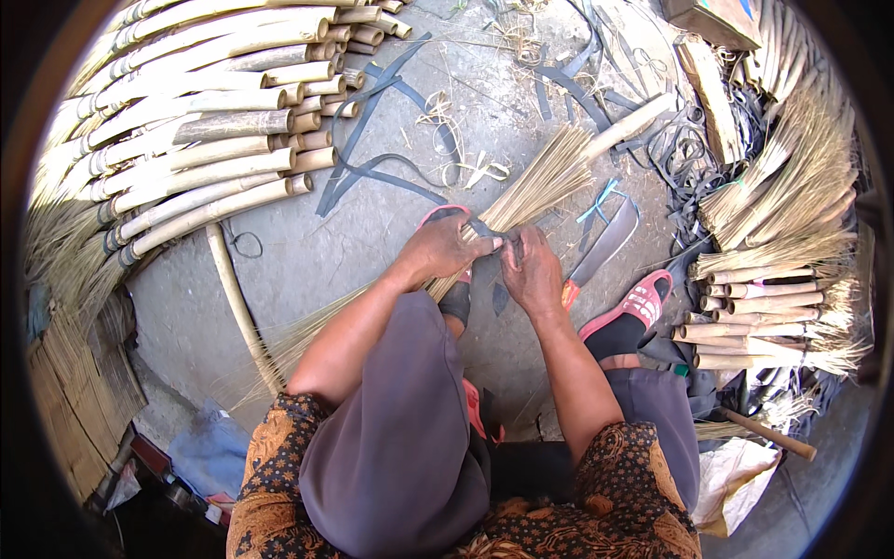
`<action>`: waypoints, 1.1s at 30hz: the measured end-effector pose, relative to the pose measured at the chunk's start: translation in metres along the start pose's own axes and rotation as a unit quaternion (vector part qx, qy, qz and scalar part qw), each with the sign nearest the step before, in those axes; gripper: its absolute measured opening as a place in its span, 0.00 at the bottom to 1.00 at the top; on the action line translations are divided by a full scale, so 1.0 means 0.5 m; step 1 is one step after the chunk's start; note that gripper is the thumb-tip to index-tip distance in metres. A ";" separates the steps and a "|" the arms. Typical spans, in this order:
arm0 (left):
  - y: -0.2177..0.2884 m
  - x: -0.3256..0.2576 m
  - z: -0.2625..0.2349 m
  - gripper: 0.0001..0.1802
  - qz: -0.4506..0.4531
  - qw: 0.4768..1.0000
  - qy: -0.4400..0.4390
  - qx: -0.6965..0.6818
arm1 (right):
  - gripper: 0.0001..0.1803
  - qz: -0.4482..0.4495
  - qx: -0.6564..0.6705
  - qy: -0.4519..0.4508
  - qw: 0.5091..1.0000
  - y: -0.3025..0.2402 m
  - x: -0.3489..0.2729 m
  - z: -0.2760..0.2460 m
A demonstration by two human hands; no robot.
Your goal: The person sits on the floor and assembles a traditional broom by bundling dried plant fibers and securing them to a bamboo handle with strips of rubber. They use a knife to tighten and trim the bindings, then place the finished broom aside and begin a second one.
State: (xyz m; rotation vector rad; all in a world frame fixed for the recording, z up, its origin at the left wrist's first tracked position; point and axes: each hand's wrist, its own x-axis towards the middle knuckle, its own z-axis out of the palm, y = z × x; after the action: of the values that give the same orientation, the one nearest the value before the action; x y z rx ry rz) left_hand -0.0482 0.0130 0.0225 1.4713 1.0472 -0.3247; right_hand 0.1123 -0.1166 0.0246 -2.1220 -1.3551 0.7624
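Note:
A stick broom (540, 184) of thin pale bristles lies slantwise in front of me, its bamboo handle (631, 129) pointing to the far right. The long bristle tips run down to the left under my left forearm. My left hand (441, 250) is closed around the bundle's middle. A dark rubber strip (479, 227) wraps the bundle right beside that hand. Close against it, my right hand (533, 270) has its fingers pinched together at the strip; its fingertips are partly hidden. A pink sandal (445, 213) is under the bundle by my left hand.
Stacked bamboo-handled brooms (205, 140) fill the far left. A machete (607, 240) with an orange handle lies right of my right hand. Loose dark strips (382, 102) lie on the concrete floor. More bristle bundles (792, 186) and short bamboo handles (759, 317) are piled at right.

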 end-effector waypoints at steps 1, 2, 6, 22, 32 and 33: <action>0.000 0.003 0.000 0.46 -0.003 1.000 0.004 0.005 | 0.14 -0.014 0.022 -0.002 1.000 -0.003 0.000 -0.001; -0.001 0.006 -0.001 0.46 -0.015 1.000 0.004 0.004 | 0.13 -0.002 0.023 -0.024 0.999 -0.008 -0.004 -0.001; -0.011 0.015 0.004 0.48 0.007 1.000 0.000 0.022 | 0.11 0.040 0.007 -0.056 0.998 -0.024 -0.027 0.013; 0.013 -0.003 0.016 0.47 0.019 0.997 0.052 0.051 | 0.13 0.155 0.288 -0.093 0.941 -0.058 -0.112 0.064; 0.038 0.028 0.024 0.37 0.081 0.971 0.043 0.222 | 0.46 0.358 -0.129 0.100 0.920 0.229 -0.154 0.004; 0.041 0.037 0.023 0.36 0.068 0.972 0.033 0.221 | 0.45 0.347 -0.114 0.103 0.925 0.241 -0.155 0.010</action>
State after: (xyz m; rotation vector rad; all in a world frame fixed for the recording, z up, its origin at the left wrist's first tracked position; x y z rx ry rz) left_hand -0.0185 0.0132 0.0196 1.9563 0.9576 -0.4320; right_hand 0.1587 -0.2323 -0.0457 -2.8171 -0.5806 0.6204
